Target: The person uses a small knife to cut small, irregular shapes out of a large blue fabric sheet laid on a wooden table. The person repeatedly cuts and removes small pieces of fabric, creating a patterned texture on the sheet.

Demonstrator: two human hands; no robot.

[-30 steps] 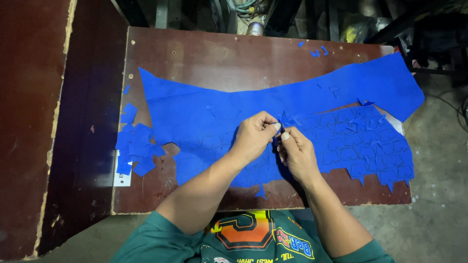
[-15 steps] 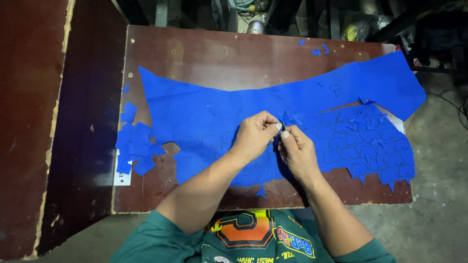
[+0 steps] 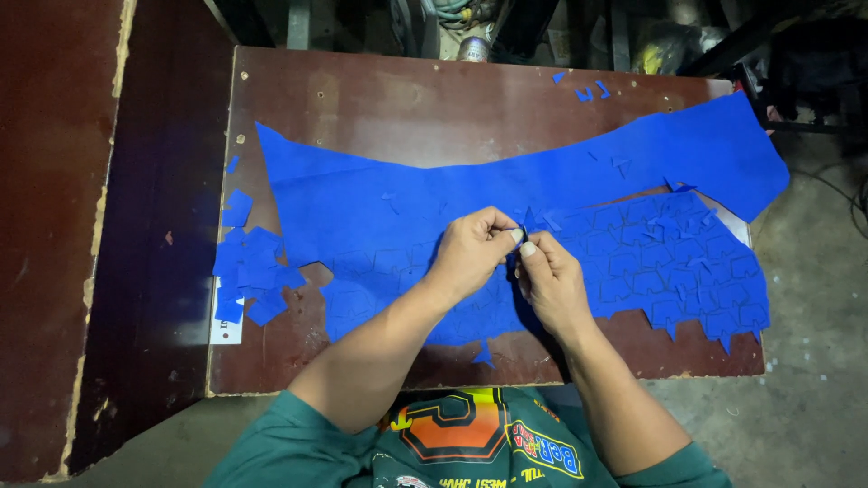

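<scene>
A large blue sheet of thin foam-like material (image 3: 434, 203), scored into small shapes, lies spread across the dark red-brown wooden desk (image 3: 407, 99). Over the sheet's middle, the left hand (image 3: 472, 250) and right hand (image 3: 550, 280) meet, fingertips pinched together on a small blue cut piece (image 3: 527, 220) still at the sheet's surface. Left of the sheet, a pile of loose blue cut-out pieces (image 3: 251, 271) rests on the desk.
</scene>
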